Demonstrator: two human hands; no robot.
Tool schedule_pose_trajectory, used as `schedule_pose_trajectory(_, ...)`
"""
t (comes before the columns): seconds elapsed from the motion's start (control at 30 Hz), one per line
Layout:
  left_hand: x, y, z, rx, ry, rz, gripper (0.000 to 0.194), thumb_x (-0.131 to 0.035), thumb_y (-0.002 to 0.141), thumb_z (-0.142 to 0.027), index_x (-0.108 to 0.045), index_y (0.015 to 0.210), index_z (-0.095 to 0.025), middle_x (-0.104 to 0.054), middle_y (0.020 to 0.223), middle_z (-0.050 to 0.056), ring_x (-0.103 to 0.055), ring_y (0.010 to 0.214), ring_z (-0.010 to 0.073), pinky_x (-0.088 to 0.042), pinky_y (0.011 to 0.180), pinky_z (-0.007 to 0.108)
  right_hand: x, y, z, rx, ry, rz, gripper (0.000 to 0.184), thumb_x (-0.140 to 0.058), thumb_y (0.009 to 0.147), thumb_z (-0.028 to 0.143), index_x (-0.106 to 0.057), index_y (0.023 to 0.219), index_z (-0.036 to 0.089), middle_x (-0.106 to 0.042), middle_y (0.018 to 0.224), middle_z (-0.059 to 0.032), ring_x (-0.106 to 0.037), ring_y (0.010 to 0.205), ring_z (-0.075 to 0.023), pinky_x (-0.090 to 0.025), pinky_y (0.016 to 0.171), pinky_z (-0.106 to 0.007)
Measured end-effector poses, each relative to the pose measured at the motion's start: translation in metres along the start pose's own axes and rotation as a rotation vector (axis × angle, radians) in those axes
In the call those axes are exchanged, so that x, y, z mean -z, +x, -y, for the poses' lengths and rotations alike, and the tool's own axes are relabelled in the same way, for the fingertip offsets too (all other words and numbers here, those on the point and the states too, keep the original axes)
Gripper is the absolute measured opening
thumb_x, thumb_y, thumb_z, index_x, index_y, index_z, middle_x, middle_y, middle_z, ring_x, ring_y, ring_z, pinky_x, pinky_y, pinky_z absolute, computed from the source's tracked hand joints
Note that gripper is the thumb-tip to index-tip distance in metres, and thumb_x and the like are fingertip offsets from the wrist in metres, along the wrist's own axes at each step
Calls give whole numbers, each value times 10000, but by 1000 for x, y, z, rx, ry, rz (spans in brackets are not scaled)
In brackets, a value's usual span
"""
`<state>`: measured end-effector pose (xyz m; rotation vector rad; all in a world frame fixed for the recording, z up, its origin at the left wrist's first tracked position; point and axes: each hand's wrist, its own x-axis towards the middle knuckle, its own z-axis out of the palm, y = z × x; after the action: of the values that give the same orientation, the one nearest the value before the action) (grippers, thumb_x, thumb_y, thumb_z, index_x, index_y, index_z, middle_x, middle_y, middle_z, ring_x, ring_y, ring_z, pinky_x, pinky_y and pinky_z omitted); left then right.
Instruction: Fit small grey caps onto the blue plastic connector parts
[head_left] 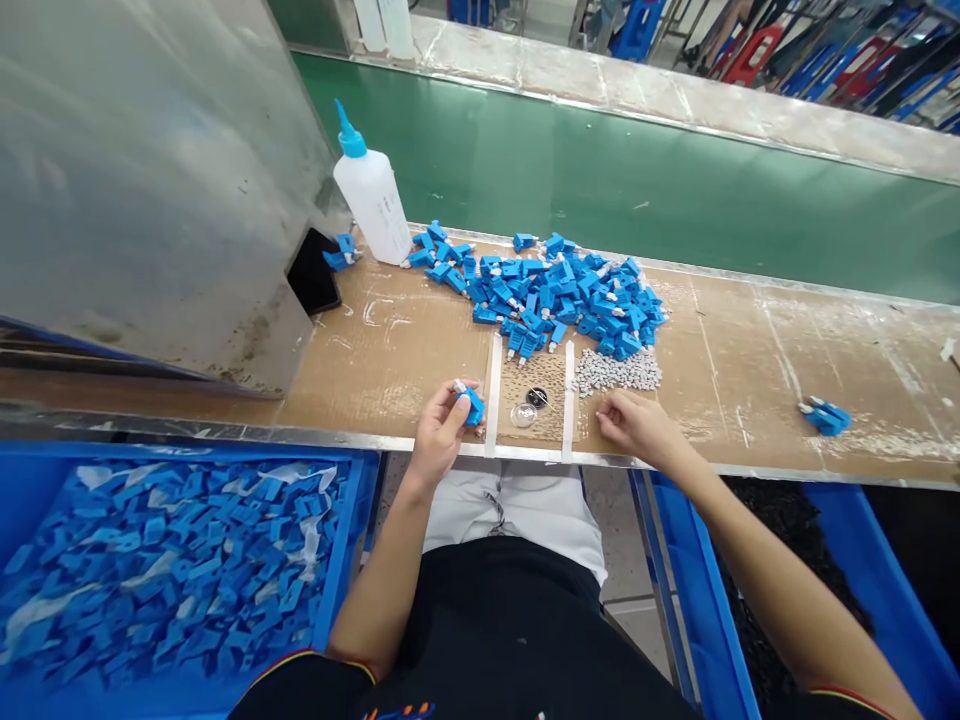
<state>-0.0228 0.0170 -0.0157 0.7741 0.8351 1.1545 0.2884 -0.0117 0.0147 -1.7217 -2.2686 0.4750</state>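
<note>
My left hand (441,432) grips a small blue plastic part (471,406) with a whitish tip, at the front of the bench. To the right, my right hand (628,424) rests low over the board with its fingers curled together; whatever they may hold is too small to make out. Just beyond it lies a heap of tiny grey pieces (619,370). Between my hands, a clear round dish (523,414) and a black round dish (537,397) sit on a patterned patch edged with white tape (493,395). A large pile of blue plastic parts (555,290) spreads behind them.
A white squeeze bottle (375,205) with a blue nozzle stands at the back left, near a black phone-like slab (313,273) and a metal housing (150,180). More blue parts (825,416) lie far right. Blue bins (358,540) flank my lap. Behind runs a green belt (600,170).
</note>
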Motion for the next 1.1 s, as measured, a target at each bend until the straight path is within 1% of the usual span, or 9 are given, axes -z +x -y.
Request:
schedule_pose_trajectory(0.13, -1, 1, -1, 4, -3, 21, 429, -803, 776, -515, -638, 1009, -194, -660, 835, 5, -597, 597, 91, -529, 557, 230, -24, 1, 19, 75, -21, -187, 139, -486, 910, 225, -518, 776, 243, -602, 734, -35, -556, 665, -178, -437, 629, -293)
schedule_pose_trajectory(0.2, 0, 1, -1, -1, -6, 24, 441, -806, 769, -527, -637, 1002, -193, -652, 821, -1, -597, 592, 88, -528, 556, 227, -30, 3, 23, 97, -63, -219, 171, -472, 926, 214, -507, 762, 245, -586, 732, -38, -555, 685, -187, -435, 646, -298)
schedule_pose_trajectory(0.3, 0, 0, -1, -5, 8, 36, 446, -794, 778, -539, -633, 1005, -190, -652, 809, -2, -600, 596, 86, -514, 544, 210, -31, 5, 24, 125, -136, -217, 216, -442, 961, 212, -510, 758, 245, -577, 733, -45, -553, 701, -194, -437, 668, -303)
schedule_pose_trajectory(0.4, 1, 0, 0, 2, 29, 48, 434, -773, 799, -537, -629, 1015, -189, -656, 822, 1, -618, 622, 92, -517, 555, 205, -28, 4, 24, 157, -195, -193, 237, -417, 985, 219, -528, 777, 237, -595, 748, -62, -562, 709, -198, -441, 673, -305)
schedule_pose_trajectory(0.5, 2, 0, 1, 1, 29, 52, 431, -768, 805, -537, -627, 1017, -190, -658, 840, 3, -616, 622, 86, -523, 566, 204, -23, 5, 23, 162, -163, -160, 210, -437, 970, 219, -533, 784, 232, -609, 751, -67, -570, 695, -196, -445, 660, -302)
schedule_pose_trajectory(0.63, 3, 0, 2, -6, 27, 58, 431, -767, 806, -540, -627, 1021, -194, -655, 847, 0, -603, 607, 78, -522, 565, 201, -14, 13, 20, 78, 19, -50, 119, -514, 894, 209, -539, 780, 232, -615, 723, -40, -557, 624, -172, -439, 607, -283)
schedule_pose_trajectory(0.8, 3, 0, 2, -7, 27, 70, 445, -764, 804, -552, -624, 1025, -192, -662, 872, 9, -620, 630, 84, -523, 566, 199, 3, 23, 21, -28, 233, 111, 126, -533, 858, 266, -556, 742, 223, -605, 648, -9, -527, 563, -148, -400, 552, -261)
schedule_pose_trajectory(0.93, 3, 1, 4, -2, 28, 56, 463, -774, 788, -558, -625, 1018, -185, -642, 840, -4, -622, 632, 85, -530, 569, 200, 18, 27, 40, -16, 319, 139, 169, -514, 880, 306, -566, 749, 214, -588, 626, 5, -518, 562, -136, -389, 546, -246)
schedule_pose_trajectory(1.1, 4, 2, 7, -1, 34, 51, 465, -768, 789, -563, -628, 1020, -184, -627, 818, -13, -605, 616, 79, -518, 556, 194, 25, 39, 80, 152, 154, 171, 123, -512, 893, 219, -559, 780, 212, -623, 706, -16, -536, 612, -137, -393, 600, -250)
